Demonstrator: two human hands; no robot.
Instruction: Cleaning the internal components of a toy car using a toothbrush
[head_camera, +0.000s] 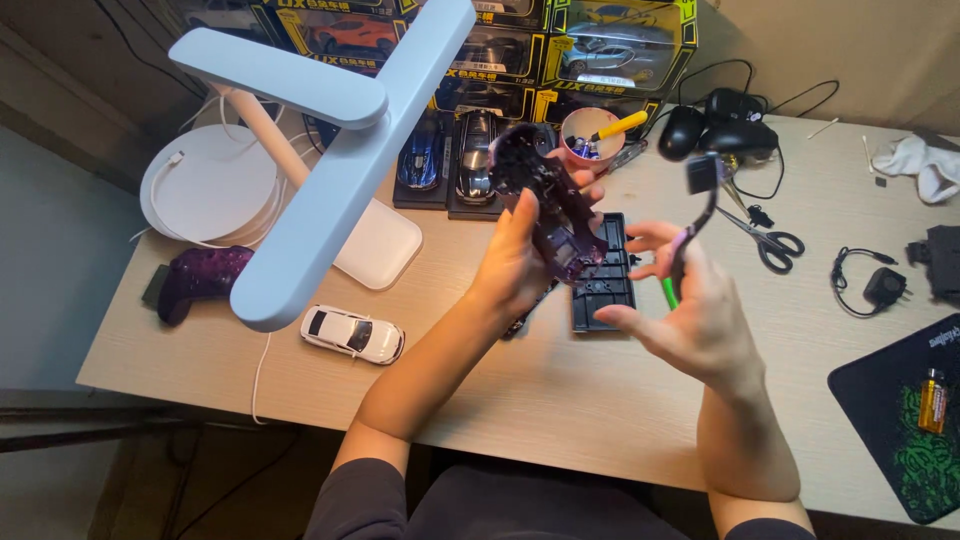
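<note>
My left hand (515, 262) holds up a dark purple translucent toy car chassis (548, 200), tilted on edge above the desk. My right hand (690, 315) grips a thin tool with a black head (702, 178) and a green-tipped handle (667, 292), just right of the chassis. Under both hands lies a black rectangular base plate (603, 295).
A white desk lamp (330, 130) stands over the left side. A white model car (352, 334), a purple car shell (200, 278), two boxed display cars (450, 165), a cup with a yellow tool (590, 135), scissors (768, 243), computer mice (720, 130) and a mouse pad (905, 420) lie around.
</note>
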